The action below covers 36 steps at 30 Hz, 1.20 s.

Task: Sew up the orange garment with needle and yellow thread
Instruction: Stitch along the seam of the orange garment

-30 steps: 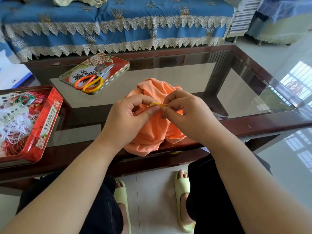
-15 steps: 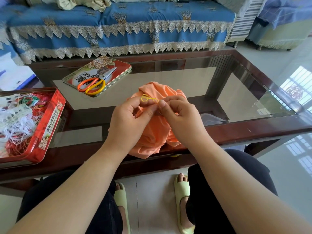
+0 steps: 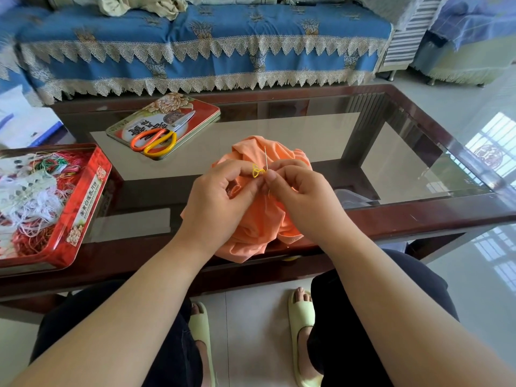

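Yellow thread (image 3: 258, 171) loops between our fingertips: our right hand (image 3: 303, 198) pinches the needle (image 3: 266, 157), point up, while our left hand (image 3: 220, 203) pinches the loop against the orange garment (image 3: 259, 219), bunched at the table's (image 3: 418, 216) near edge. We should draw the needle through slowly, keeping the loop small so it tightens without tangling. Scissors (image 3: 159, 135) lie far left on a tin lid (image 3: 201, 107).

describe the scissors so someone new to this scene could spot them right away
On the glass-topped coffee table, look to its far left part for a flat red tin lid. The scissors lie on it, the only tool with one orange and one yellow handle loop.
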Each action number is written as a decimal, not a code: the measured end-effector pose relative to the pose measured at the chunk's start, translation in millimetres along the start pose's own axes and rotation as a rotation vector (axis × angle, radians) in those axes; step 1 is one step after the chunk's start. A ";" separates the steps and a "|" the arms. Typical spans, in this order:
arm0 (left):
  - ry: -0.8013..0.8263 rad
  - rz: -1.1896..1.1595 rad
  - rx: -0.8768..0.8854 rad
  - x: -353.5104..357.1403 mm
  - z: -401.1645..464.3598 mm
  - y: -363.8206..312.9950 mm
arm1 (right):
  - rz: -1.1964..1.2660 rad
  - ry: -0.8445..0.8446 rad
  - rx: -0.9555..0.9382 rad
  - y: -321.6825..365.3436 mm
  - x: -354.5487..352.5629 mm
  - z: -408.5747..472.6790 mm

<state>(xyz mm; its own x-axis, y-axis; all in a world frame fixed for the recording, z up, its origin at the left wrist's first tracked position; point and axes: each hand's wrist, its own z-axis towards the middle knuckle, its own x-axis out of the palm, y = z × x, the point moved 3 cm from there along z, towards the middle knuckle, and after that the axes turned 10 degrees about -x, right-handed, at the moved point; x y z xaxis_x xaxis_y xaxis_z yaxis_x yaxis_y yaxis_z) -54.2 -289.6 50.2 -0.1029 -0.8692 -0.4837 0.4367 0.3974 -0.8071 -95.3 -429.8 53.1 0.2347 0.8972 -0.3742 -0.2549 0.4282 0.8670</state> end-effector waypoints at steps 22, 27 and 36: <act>0.534 -0.195 -0.339 13.0 -1.7 1.2 | 0.669 -0.217 0.192 -9.1 -30.1 16.0; 0.630 -0.214 -0.372 16.6 -4.6 0.9 | 0.923 -0.234 0.080 -11.6 -36.8 21.4; 0.785 -0.180 -0.390 18.7 -10.1 -6.7 | 1.168 -0.234 0.018 -17.5 -43.5 29.5</act>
<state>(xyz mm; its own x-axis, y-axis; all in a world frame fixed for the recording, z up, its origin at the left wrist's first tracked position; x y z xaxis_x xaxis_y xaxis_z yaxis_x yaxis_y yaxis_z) -68.1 -305.5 43.2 -0.7851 -0.5329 -0.3156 0.0345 0.4711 -0.8814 -73.3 -479.5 63.9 0.0350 0.7010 0.7123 -0.4156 -0.6380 0.6483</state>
